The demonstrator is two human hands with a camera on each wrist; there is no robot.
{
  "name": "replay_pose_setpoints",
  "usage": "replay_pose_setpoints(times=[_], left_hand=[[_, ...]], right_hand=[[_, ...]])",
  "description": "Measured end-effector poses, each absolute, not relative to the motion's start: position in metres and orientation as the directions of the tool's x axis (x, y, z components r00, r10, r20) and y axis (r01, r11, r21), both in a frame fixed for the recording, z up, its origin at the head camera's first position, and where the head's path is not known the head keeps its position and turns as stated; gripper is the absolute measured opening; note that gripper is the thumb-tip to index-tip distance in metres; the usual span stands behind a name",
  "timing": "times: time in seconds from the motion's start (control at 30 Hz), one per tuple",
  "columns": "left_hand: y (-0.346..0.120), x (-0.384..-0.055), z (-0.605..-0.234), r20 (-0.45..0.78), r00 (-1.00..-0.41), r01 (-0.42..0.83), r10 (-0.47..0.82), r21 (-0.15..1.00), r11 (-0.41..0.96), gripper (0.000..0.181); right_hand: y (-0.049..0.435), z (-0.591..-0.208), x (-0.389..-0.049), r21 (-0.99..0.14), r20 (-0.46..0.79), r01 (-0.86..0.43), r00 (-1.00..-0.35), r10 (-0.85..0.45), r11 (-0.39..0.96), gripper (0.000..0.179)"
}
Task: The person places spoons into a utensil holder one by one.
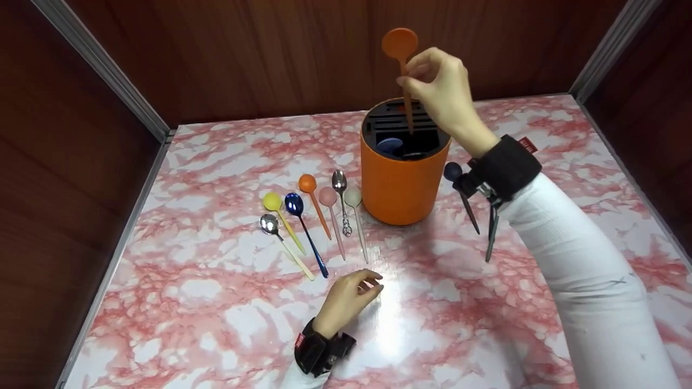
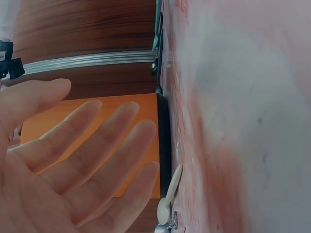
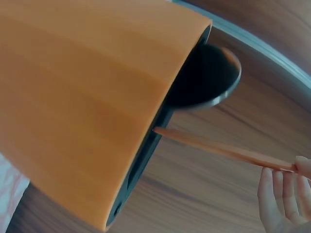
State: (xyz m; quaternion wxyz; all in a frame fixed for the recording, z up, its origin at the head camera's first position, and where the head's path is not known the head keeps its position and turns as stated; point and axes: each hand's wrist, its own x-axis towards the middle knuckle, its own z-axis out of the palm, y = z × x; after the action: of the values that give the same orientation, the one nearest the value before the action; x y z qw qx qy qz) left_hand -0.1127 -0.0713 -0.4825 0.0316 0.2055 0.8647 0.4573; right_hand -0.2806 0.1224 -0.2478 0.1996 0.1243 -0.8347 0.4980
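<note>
My right hand (image 1: 446,92) pinches a large orange spoon (image 1: 400,44) by its handle, bowl up, over an orange cylindrical utensil holder (image 1: 403,189) with a black slotted top. In the right wrist view the thin end of the spoon's handle (image 3: 214,144) overlaps the holder's dark rim. A dark spoon bowl (image 3: 209,80) sticks out of the holder beside it. Low over the table, my left hand (image 1: 346,300) holds nothing, its fingers loosely bent. In the left wrist view its fingers (image 2: 114,128) are spread in front of the orange holder.
Left of the holder lie several spoons, among them a yellow one (image 1: 272,202), a shiny blue one (image 1: 294,204), a smaller orange one (image 1: 307,183) and a pink one (image 1: 328,196). A dark spoon (image 1: 453,172) lies right of it. Wooden walls (image 1: 303,59) enclose the marbled table (image 1: 178,335).
</note>
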Motion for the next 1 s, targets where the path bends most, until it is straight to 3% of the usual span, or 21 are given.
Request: replay_pose_setpoints(times=[0.5,1.0], left_hand=[[-0.074,-0.118,-0.482,0.148,-0.914,0.336,0.376,0.796,0.503,0.017],[-0.074,-0.121,-0.48,0.162,-0.91,0.351,0.382,0.79,0.502,0.017]], right_hand=[[0.11,-0.264,-0.292,-0.894,0.338,-0.337,-0.94,-0.05,0.296,0.009],[0.105,-0.282,-0.294,-0.847,0.296,-0.337,-0.942,-0.161,0.411,0.009]])
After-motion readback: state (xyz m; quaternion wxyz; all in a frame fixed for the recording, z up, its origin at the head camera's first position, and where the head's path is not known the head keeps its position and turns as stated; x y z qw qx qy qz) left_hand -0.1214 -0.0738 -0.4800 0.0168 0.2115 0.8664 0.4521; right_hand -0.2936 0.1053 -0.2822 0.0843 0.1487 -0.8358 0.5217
